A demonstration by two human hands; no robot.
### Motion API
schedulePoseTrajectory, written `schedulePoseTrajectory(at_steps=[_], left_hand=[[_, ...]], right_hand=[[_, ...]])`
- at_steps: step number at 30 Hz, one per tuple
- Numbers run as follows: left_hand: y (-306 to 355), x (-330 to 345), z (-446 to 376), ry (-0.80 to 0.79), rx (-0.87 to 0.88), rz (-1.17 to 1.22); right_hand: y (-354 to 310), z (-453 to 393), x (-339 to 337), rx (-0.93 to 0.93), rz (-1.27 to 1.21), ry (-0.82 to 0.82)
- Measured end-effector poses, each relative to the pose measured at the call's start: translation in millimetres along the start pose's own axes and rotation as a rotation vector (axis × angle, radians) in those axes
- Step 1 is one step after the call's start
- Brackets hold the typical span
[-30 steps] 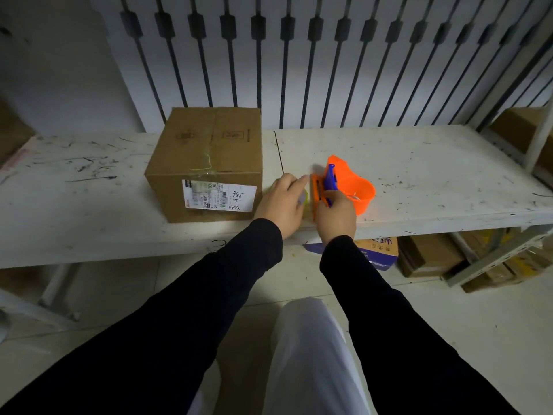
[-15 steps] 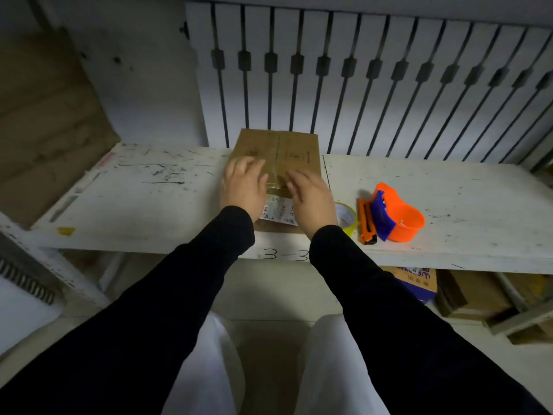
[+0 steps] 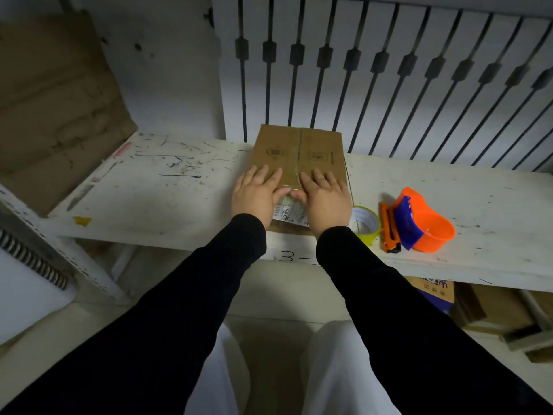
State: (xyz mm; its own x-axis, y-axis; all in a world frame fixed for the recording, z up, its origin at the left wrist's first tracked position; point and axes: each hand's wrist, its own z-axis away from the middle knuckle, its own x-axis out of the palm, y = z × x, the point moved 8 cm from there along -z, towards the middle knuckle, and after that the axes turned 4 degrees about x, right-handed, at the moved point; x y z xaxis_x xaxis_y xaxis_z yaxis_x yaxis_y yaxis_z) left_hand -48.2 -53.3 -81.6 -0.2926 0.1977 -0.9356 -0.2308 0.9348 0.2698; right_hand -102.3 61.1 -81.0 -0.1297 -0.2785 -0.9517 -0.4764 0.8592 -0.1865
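A brown cardboard box (image 3: 299, 148) with a white shipping label (image 3: 291, 211) on its near side stands on the white scuffed table (image 3: 155, 199). My left hand (image 3: 257, 194) lies flat on the box's top near the front edge, fingers straight. My right hand (image 3: 324, 197) lies flat beside it, right of the taped centre seam, with both thumbs almost meeting over the label. An orange and blue tape dispenser (image 3: 419, 224) with a roll of yellowish tape (image 3: 365, 224) rests on the table just right of the box.
A white panel with dark vertical bars (image 3: 389, 73) stands behind the table. Flattened cardboard (image 3: 57, 100) leans at the left. More boxes (image 3: 493, 307) sit on the floor under the table's right side. A coiled spring edge (image 3: 30, 259) shows at far left.
A second ago both hands were at the tape dispenser; they let it go and moved left onto the box top. Since half a second ago they have slid closer together along the seam.
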Motion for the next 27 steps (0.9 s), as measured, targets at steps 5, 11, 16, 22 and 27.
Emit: schedulePoseTrajectory(at_steps=[5,11,16,22,27], left_hand=[[-1.5,2.5,-1.3,0.009,0.021,-0.024],[0.7,0.1,-1.9,0.000,0.020,-0.083],[3.0,-1.8,-3.1,-0.052,0.021,-0.120],[2.5,-2.1,-2.6,-0.101,0.026,-0.185],[1.9,-2.3,-2.2,-0.105,0.023,-0.170]], right_hand=[[-2.3,2.4,-2.1,-0.028,0.035,0.066],[-1.0,1.8,-1.0,-0.050,0.022,0.031],[-1.0,-0.3,-0.7,-0.047,0.056,-0.011],[-0.4,0.8,1.2,-0.002,0.003,-0.078],[-3.4,-1.7,3.2,0.036,0.025,-0.027]])
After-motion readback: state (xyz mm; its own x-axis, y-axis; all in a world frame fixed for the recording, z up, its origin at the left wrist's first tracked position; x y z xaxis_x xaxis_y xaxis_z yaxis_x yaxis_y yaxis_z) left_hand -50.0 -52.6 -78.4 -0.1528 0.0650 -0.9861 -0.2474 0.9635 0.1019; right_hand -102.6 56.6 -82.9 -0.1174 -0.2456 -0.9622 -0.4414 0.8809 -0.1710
